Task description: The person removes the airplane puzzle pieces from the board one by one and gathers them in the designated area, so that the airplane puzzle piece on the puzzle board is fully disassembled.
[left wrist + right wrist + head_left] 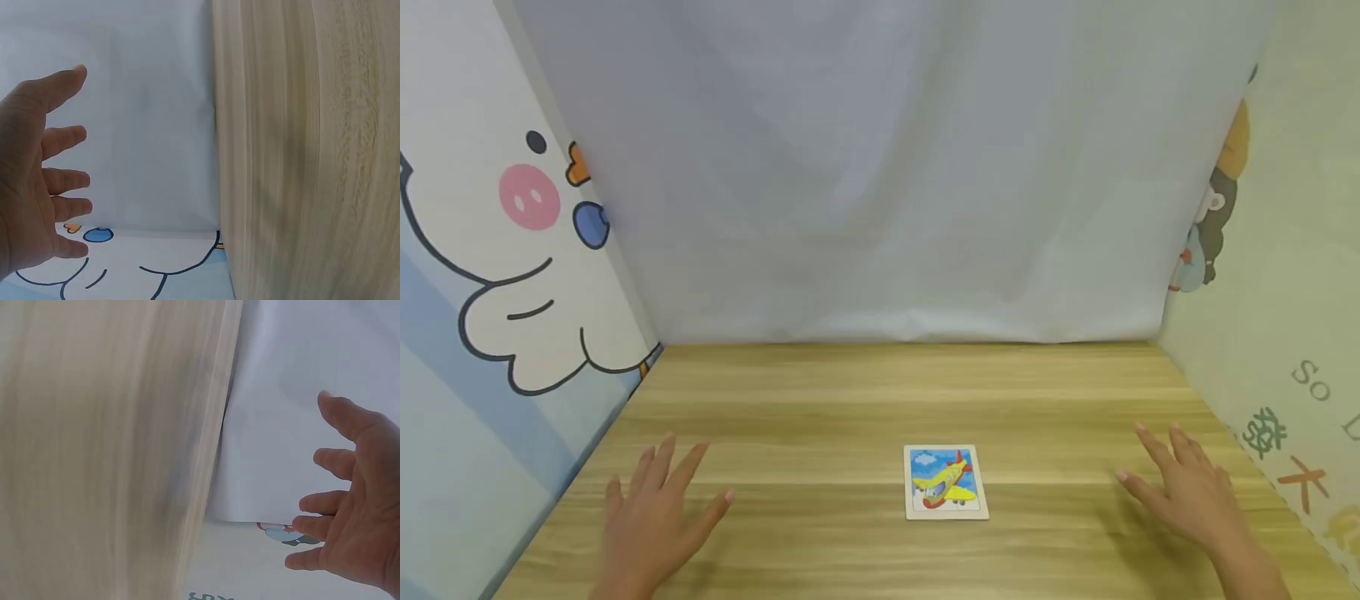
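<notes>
A small picture puzzle (pixel 946 483) with a pale border lies flat on the wooden table, right of the middle in the head view. It shows a yellow and red airplane against blue sky. To its left, my left hand (pixel 651 517) hovers over the table with fingers spread and nothing held. On the other side, my right hand (pixel 1195 496) is likewise spread and holds nothing, its shadow falling on the wood. Both wrist views show the left hand (pixel 37 181) and right hand (pixel 362 506) with fingers apart; the puzzle is outside those two views.
The wood-grain table (pixel 820 400) ends at a grey-white cloth (pixel 880 183) hung behind it. A panel with a cartoon duck (pixel 490 250) stands along the left edge. Along the right edge runs a pale printed panel (pixel 1300 275) with characters and letters.
</notes>
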### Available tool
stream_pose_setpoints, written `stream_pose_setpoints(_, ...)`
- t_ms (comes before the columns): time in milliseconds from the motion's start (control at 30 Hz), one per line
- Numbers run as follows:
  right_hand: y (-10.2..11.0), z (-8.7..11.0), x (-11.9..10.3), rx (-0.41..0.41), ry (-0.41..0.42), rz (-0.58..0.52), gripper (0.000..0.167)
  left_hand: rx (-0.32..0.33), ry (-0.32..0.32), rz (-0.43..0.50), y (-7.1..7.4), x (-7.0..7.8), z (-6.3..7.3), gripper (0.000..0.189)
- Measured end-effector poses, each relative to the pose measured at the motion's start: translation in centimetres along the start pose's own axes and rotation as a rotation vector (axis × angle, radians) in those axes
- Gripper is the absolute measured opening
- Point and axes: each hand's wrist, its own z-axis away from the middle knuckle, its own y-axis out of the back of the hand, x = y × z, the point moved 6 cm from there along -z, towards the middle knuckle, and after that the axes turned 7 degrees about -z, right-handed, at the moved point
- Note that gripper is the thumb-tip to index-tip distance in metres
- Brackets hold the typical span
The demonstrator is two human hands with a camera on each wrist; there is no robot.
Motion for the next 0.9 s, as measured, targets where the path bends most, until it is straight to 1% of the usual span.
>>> stream_pose_setpoints(133, -0.1, 0.2, -0.2, 0.035, 0.027, -0.092, 0.073, 0.06, -0.032, 0.017, 0.6, 1.2, -0.4, 0.065)
stream_pose_setpoints(267, -0.6, 0.2, -0.2, 0.035, 0.039, -0.178, 0.07, 0.086, -0.049, 0.018, 0.5, 2.2, -0.4, 0.059)
stream_pose_setpoints(467, -1.2, 0.2, -0.8, 0.058, 0.049, -0.227, 0.063, 0.106, -0.058, 0.071, 0.0, 3.5, -0.4, 0.055)
stream_pose_setpoints(567, -1.4, 0.1, -1.3, 0.09, 0.075, -0.255, 0.06, 0.127, -0.07, 0.089, -0.3, 4.1, -0.5, 0.054)
stream_pose_setpoints(633, -1.6, 0.0, -1.6, 0.096, 0.089, -0.278, 0.058, 0.146, -0.079, 0.103, -0.2, 4.6, -0.5, 0.053)
stream_pose_setpoints(733, -1.9, -0.3, -2.3, 0.081, 0.106, -0.321, 0.059, 0.146, -0.087, 0.12, -0.3, 5.2, -0.6, 0.053)
stream_pose_setpoints(900, -2.6, -0.9, -3.3, 0.016, 0.097, -0.384, 0.061, 0.141, -0.098, 0.145, -0.6, 6.2, -0.9, 0.053)
